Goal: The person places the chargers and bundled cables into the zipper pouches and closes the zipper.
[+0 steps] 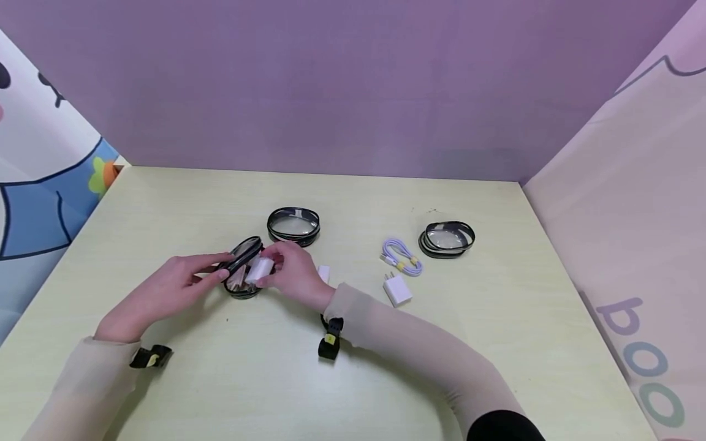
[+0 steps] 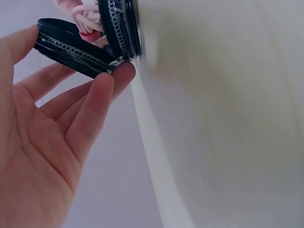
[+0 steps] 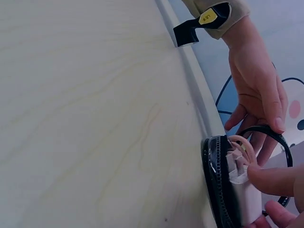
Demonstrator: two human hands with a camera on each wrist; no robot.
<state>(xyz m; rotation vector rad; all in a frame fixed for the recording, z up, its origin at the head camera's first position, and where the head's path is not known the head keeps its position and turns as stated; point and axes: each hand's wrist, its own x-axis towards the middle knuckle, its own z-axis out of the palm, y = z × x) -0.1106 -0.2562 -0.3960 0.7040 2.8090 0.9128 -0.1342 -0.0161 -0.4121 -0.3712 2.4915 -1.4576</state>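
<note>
A small round zip case (image 1: 241, 295) with black edges and clear faces stands unzipped on the table, its lid tipped up. My left hand (image 1: 171, 291) holds that lid by the rim, thumb on one side and fingers on the other. Inside the case lies a coiled pinkish cable (image 3: 244, 144), with a red band visible in the left wrist view. My right hand (image 1: 298, 275) pinches a white charger plug (image 1: 259, 269) at the case's opening, prongs against the cable. The lower end of the plug is partly hidden by the right fingers in the right wrist view.
Another round case (image 1: 294, 239) sits behind my right hand, and a third case (image 1: 448, 253) at right. A coiled lilac cable (image 1: 410, 269) and a white charger (image 1: 398, 291) lie nearby. Another white piece (image 1: 324, 273) shows partly behind my right wrist. A purple wall (image 1: 331, 92) borders the back.
</note>
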